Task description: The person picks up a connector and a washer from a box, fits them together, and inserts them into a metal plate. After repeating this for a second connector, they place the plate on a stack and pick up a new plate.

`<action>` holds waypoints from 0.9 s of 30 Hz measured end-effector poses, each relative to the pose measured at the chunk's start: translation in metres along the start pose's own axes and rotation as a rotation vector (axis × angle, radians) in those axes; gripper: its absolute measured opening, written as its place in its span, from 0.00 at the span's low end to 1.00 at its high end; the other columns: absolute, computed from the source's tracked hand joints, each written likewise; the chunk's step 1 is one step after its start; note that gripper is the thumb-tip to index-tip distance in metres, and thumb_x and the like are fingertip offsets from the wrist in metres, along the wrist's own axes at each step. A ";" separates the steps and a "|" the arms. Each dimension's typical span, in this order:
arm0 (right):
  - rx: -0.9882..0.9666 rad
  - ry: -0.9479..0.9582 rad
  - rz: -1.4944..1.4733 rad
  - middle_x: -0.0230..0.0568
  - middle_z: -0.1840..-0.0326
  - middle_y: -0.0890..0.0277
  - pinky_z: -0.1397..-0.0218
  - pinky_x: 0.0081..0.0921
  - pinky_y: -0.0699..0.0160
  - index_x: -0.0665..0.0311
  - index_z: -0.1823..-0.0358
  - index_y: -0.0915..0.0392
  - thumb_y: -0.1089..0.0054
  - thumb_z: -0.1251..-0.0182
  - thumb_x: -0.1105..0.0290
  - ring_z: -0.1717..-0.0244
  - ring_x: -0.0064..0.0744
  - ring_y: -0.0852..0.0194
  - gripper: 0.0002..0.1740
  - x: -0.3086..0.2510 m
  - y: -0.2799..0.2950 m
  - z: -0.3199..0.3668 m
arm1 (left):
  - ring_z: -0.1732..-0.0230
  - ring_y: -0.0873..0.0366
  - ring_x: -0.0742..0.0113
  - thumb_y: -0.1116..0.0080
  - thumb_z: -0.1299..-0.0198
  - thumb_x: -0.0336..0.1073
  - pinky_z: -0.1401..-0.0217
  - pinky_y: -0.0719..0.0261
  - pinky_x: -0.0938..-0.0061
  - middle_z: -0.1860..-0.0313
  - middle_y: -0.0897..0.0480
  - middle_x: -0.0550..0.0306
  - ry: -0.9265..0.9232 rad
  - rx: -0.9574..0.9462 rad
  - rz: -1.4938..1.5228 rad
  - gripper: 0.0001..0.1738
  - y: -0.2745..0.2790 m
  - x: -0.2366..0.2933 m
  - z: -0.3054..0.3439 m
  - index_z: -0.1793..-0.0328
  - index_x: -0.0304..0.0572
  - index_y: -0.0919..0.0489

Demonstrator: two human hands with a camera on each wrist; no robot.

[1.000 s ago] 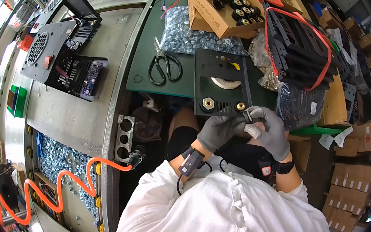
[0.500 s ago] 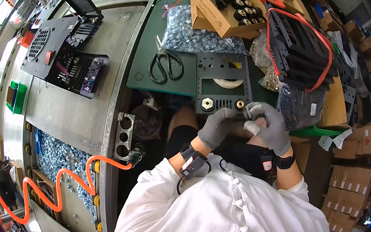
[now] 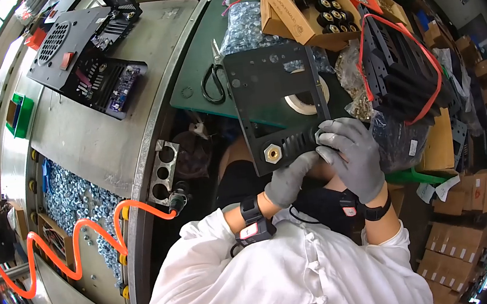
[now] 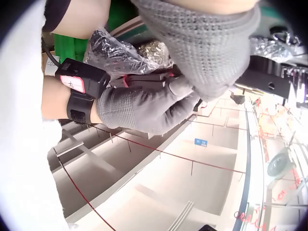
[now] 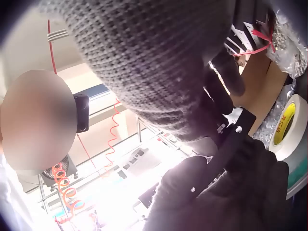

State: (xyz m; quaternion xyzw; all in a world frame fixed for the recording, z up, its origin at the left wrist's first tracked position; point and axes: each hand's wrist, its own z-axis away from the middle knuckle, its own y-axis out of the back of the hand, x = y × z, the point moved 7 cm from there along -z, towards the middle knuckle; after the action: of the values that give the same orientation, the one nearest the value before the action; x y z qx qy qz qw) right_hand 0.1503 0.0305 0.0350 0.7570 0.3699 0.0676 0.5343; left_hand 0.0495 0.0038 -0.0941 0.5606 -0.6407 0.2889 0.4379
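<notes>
A black perforated metal panel (image 3: 273, 75) is tilted up over the green mat's front edge. My gloved left hand (image 3: 291, 181) grips its near edge, thumb on one face and fingers behind in the right wrist view. A brass hex fitting (image 3: 273, 154) sits in the panel's lower left corner. My gloved right hand (image 3: 353, 153) is at the lower right corner, its curled fingers pinching a small ring-shaped part (image 3: 318, 135) against the panel. The second brass fitting there is hidden by these fingers. In the left wrist view my left glove (image 4: 202, 53) covers most of the contact.
Behind the panel lie a tape roll (image 3: 324, 94), black-handled scissors (image 3: 212, 86) and a bag of small metal parts (image 3: 243, 27). A cardboard box (image 3: 308, 31) holds several black fittings. Banded black panels (image 3: 394, 66) stand to the right. An orange coiled hose (image 3: 77, 257) hangs at left.
The panel has been lifted off the mat and tilted, shifting left. My hands have parted: the left took its near edge, and the right carried the small ring-shaped part to its lower right corner.
</notes>
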 end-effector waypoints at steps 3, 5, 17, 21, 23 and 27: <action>0.008 0.045 -0.054 0.38 0.53 0.18 0.46 0.38 0.23 0.61 0.59 0.17 0.31 0.46 0.72 0.51 0.45 0.23 0.12 -0.005 0.009 -0.007 | 0.45 0.20 0.56 0.48 0.38 0.23 0.41 0.21 0.68 0.45 0.19 0.47 -0.077 0.018 0.000 0.20 0.011 0.018 -0.008 0.39 0.36 0.23; -0.004 0.097 -0.029 0.38 0.52 0.17 0.47 0.38 0.22 0.60 0.58 0.16 0.30 0.46 0.72 0.52 0.45 0.22 0.13 -0.010 0.015 -0.011 | 0.45 0.21 0.58 0.48 0.34 0.25 0.40 0.22 0.69 0.44 0.20 0.48 -0.074 -0.001 0.035 0.18 0.011 0.029 -0.013 0.38 0.35 0.24; 0.034 0.186 0.207 0.39 0.58 0.21 0.57 0.37 0.21 0.61 0.48 0.20 0.29 0.47 0.72 0.59 0.43 0.23 0.22 -0.026 0.046 -0.025 | 0.50 0.20 0.70 0.50 0.30 0.29 0.43 0.20 0.72 0.49 0.17 0.54 0.221 0.045 0.595 0.14 0.007 0.047 -0.042 0.41 0.35 0.23; 0.058 -0.006 0.122 0.41 0.62 0.23 0.60 0.38 0.22 0.64 0.49 0.20 0.29 0.47 0.71 0.62 0.44 0.24 0.22 -0.023 0.050 -0.020 | 0.49 0.20 0.70 0.48 0.31 0.27 0.44 0.19 0.73 0.48 0.18 0.54 0.229 0.074 0.640 0.15 0.005 0.050 -0.045 0.40 0.36 0.22; 0.075 0.035 0.115 0.41 0.61 0.23 0.60 0.37 0.22 0.64 0.49 0.20 0.29 0.48 0.71 0.61 0.44 0.24 0.22 -0.022 0.058 -0.025 | 0.49 0.20 0.70 0.47 0.31 0.27 0.44 0.19 0.74 0.48 0.18 0.54 0.326 0.038 0.823 0.15 0.002 0.053 -0.047 0.40 0.36 0.23; 0.039 0.146 0.148 0.41 0.59 0.23 0.60 0.36 0.20 0.64 0.50 0.19 0.28 0.51 0.71 0.59 0.44 0.24 0.23 -0.029 0.070 -0.033 | 0.49 0.20 0.72 0.46 0.31 0.27 0.44 0.19 0.74 0.48 0.18 0.54 0.368 0.047 0.829 0.14 -0.001 0.057 -0.049 0.40 0.35 0.23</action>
State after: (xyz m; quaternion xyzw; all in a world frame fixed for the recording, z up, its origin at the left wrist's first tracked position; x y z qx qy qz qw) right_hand 0.1467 0.0264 0.1176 0.7857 0.3522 0.1548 0.4845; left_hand 0.0627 0.0194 -0.0216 0.2060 -0.7159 0.5492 0.3788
